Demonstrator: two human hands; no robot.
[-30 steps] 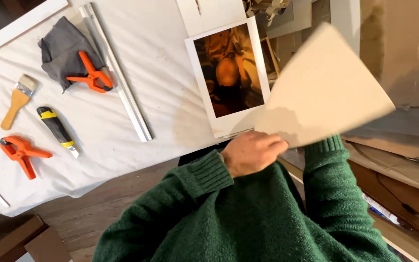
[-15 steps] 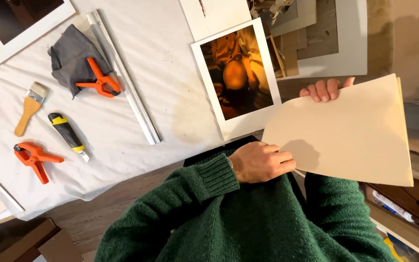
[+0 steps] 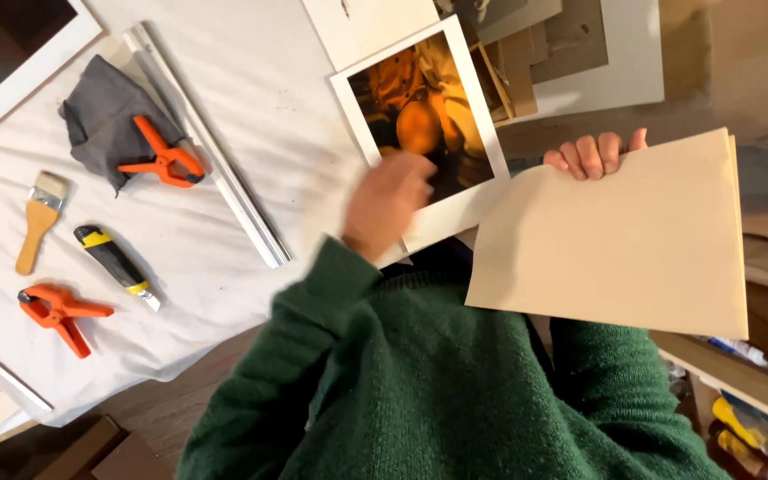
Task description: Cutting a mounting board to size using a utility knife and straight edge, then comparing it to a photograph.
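Tan board (image 3: 615, 240), flat and stiff-looking, sits in my right hand (image 3: 594, 154); my fingers (image 3: 590, 153) curl over its top edge, gripping it, and the sheet is held up in front of my green sweater (image 3: 420, 382), off to the right of the desk (image 3: 224, 107). A second thin edge shows along the board's right side, so it may be more than one sheet, though I cannot tell for sure. My left hand (image 3: 388, 203) is blurred with motion and hovers over the lower corner of the white-bordered photo print (image 3: 424, 124), which lies on the white cloth near the desk's edge; whether the hand is open or touching the print I cannot tell. The print shows warm orange and brown tones. Further left on the cloth lies a long metal strip (image 3: 211, 147) set at a slant, with a grey rag (image 3: 104, 124) beside it and an orange clamp (image 3: 164, 158) resting on the rag. Below those are a small wooden-handled brush (image 3: 39, 222), a yellow and black utility knife (image 3: 116, 265), and a second orange clamp (image 3: 60, 313), all well apart from my hands. Another white-bordered print (image 3: 11, 53) sits at the top left corner. Pale and brown boards (image 3: 571, 53) are stacked beyond the photo print.
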